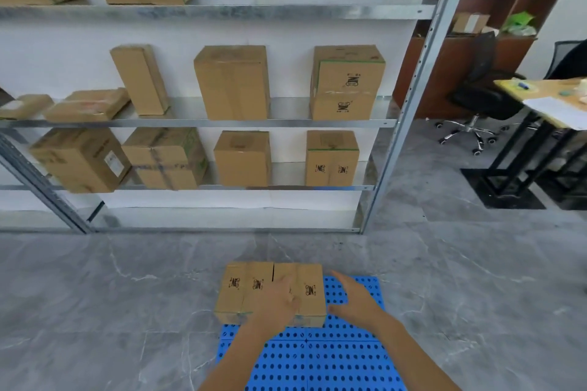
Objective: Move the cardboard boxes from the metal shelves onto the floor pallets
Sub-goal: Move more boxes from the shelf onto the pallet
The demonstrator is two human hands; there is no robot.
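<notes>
Two down on the blue perforated plastic pallet (317,359): the left hand (279,301) lies flat, fingers straight, on top of the brown printed cardboard box (309,292), and the right hand (352,298) hovers spread and empty just to that box's right, over bare pallet. A matching brown cardboard box (241,289) sits touching the first, out past the left hand. Watch that outer one: it looks right at the pallet's edge, maybe over it, so a shove from the left hand could tip it onto the grey marbled floor (95,295). Plenty more boxes stand on the grey metal shelves (222,123) beyond the hands. I can't tell how much pallet lies under the boxes, nor whether the right hand touches the box. The printing is blurred, and the pallet's near end is cut off.
</notes>
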